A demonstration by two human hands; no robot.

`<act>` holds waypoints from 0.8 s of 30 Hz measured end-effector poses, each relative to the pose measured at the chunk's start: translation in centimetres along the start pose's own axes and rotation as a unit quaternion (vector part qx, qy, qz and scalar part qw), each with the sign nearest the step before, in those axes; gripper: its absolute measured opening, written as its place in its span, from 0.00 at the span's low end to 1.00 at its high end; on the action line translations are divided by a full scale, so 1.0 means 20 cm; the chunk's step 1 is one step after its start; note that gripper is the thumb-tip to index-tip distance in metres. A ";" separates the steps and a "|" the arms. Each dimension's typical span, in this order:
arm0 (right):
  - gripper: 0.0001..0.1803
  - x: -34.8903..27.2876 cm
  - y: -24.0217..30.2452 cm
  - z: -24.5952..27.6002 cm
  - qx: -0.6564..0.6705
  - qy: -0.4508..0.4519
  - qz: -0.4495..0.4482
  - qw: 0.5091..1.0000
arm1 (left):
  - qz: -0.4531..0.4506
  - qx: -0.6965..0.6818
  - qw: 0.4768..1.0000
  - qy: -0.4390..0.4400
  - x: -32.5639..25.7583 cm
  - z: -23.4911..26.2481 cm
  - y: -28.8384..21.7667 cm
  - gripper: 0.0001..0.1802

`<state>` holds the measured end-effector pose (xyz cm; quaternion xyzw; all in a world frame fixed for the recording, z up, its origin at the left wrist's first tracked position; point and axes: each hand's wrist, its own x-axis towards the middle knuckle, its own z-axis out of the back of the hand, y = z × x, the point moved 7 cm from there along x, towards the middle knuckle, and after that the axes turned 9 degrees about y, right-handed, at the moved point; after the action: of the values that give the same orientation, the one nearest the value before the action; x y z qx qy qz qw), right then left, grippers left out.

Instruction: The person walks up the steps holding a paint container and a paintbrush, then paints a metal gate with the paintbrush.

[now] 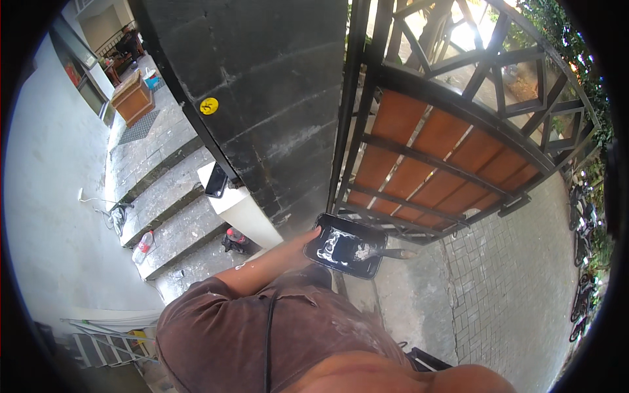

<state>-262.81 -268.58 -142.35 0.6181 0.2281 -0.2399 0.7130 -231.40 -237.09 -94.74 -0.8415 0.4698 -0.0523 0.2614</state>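
Note:
My left hand (312,242) grips a black rectangular paint tray (343,267) by its left end, thumb over the rim. White paint is smeared across the tray's inside. A paintbrush (397,253) rests in it, its whitish end inside and the other end jutting past the right rim. The fingers under the tray are hidden. My right hand is out of the picture. Ahead stands a dark grey wall (268,59) with a round yellow mark (209,106).
A metal gate (452,157) with brown panels is at the right, above paving (511,262). Left are steps (170,223) with a clear bottle (143,247) and a red-capped bottle (234,235). A phone (216,181) lies on a white ledge (239,209). Behind is a wooden box (133,99).

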 end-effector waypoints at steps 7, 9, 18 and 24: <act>0.46 -0.32 1.63 0.00 0.286 -0.035 0.287 0.914 | 0.045 0.026 0.998 -0.041 0.10 -0.03 0.08 0.29; 0.41 -0.35 1.86 0.09 0.473 -0.074 0.222 0.850 | 0.073 0.022 0.996 -0.039 0.14 -0.02 0.12 0.28; 0.30 -0.76 2.58 0.32 0.085 -0.203 0.508 0.833 | 0.092 0.018 0.995 -0.028 0.40 0.12 0.17 0.30; 0.14 -0.78 2.66 0.39 0.079 -0.208 0.403 0.888 | 0.089 0.043 0.995 -0.029 0.48 0.07 0.13 0.31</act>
<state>-241.66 -269.01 -90.57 0.6470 -0.2143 -0.0723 0.7282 -227.48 -245.50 -98.74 -0.7857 0.5322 -0.0249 0.3143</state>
